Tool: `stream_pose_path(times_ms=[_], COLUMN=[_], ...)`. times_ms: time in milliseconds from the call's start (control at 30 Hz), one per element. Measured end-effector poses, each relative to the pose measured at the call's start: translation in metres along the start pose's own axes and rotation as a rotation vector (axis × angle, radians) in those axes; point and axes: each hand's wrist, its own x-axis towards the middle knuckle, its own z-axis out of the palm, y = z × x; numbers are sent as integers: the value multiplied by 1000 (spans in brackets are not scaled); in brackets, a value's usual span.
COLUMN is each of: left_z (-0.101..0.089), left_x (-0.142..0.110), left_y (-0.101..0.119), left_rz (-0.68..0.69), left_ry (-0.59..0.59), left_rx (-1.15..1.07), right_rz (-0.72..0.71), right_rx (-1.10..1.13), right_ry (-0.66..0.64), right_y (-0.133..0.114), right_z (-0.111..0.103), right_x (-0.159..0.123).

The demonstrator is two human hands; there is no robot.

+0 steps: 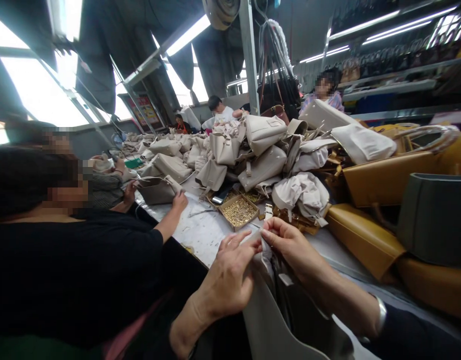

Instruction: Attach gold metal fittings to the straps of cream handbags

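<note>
A light grey handbag [270, 317] stands low in front of me, its top open toward me. My left hand [232, 267] is at the left of the bag's upper edge, its fingertips closed against the material. My right hand [286, 240] pinches the same edge from the right, thumb and forefinger together. Just above my fingers a pale strap with a metal buckle [268, 212] sticks up. Whether a small part lies between my fingertips is hidden. Beyond my hands a shallow cardboard box [238, 211] holds many small gold-coloured metal pieces.
Piled grey bags [266, 132] cover the table behind the box. Mustard bags [365, 235] and a dark green bag [438, 220] crowd the right. At left, a co-worker [103, 250] in black handles a grey bag [155, 190]. Other people sit farther back. A phone [222, 194] lies near the box.
</note>
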Motion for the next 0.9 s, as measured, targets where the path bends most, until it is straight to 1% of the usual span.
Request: stream_pose_path(times_ms=[67, 133, 167, 233, 300, 367, 433, 467, 533, 567, 600, 633, 667, 700, 733, 767, 800, 833, 867, 900], left_z=[-7, -13, -14, -14, -11, -8, -6, -5, -4, -4, -5, -5, -5, -6, -7, -8, -9, -10, -11, -11], left_x=[1, 2, 3, 4, 6, 8, 10, 11, 14, 15, 16, 17, 17, 17, 17, 16, 15, 14, 13, 12], left_y=[4, 4, 2, -2, -8, -12, -13, -13, -12, -12, -13, -13, -14, -16, -17, -18, -20, -21, -22, -23], left_rz=[32, 57, 48, -16, -130, -272, -406, -455, -514, -531, -546, -557, -568, -576, -585, -595, -603, -608, -613, -610], left_ry=[-33, -38, -31, -20, -4, 4, 6, 0, -13, -18, -25, -34, -46, -67, -90, -107, -116, -120, -116, -108], left_rx=[49, 81, 105, 169, 221, 221, 164, 131, 88, 87, 100, 125, 155, 184, 213, 243, 268, 286, 298, 306], right_rz=[-69, -108, -119, -154, -238, -383, -584, -689, -867, -945, -1019, -1063, -1069, -1028, -930, -798, -640, -471, -355, -285], right_rx=[-154, -337, -426, -609, -871, -1228, -1592, -1738, -1908, -1936, -1924, -1885, -1826, -1751, -1657, -1541, -1395, -1212, -1015, -854], right_ry=[-45, -64, -73, -100, -145, -186, -222, -224, -218, -221, -238, -265, -314, -362, -391, -395, -360, -266, -175, -101], right_y=[2, 1, -2, -12, -26, -37, -39, -35, -18, -8, 3, 12, 19, 24, 26, 26, 24, 23, 23, 23], right_z=[-4, -9, -11, -13, -10, 0, 18, 29, 53, 64, 72, 78, 80, 78, 72, 62, 50, 37, 24, 12], right_x=[-3, -7, -9, -12, -17, -24, -35, -43, -59, -66, -71, -73, -73, -68, -61, -51, -40, -30, -20, -13])
